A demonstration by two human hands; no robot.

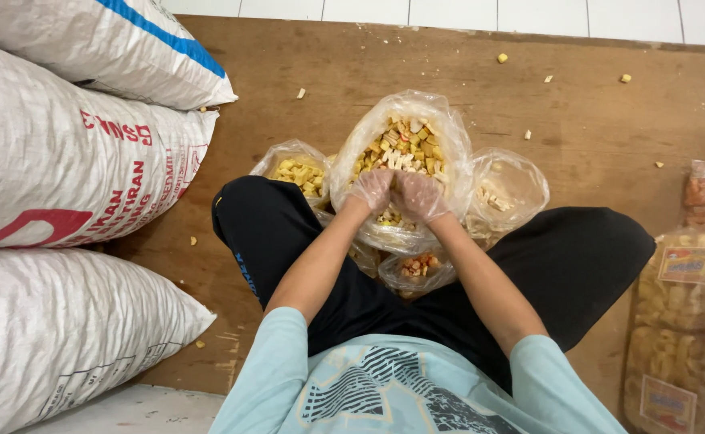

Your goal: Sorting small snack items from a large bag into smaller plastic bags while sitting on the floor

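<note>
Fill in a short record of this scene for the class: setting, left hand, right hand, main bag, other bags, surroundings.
Setting: a person sits cross-legged on a wooden board, seen from above.
Left hand: in a thin clear glove, inside the mouth of the big clear bag, among yellow snack pieces.
Right hand: gloved too, beside the left, in the same bag.
Other bags: smaller clear bags at left, right and near the lap.
Surroundings: white woven sacks stacked on the left; packed snack packets on the right; crumbs scattered on the board.
</note>
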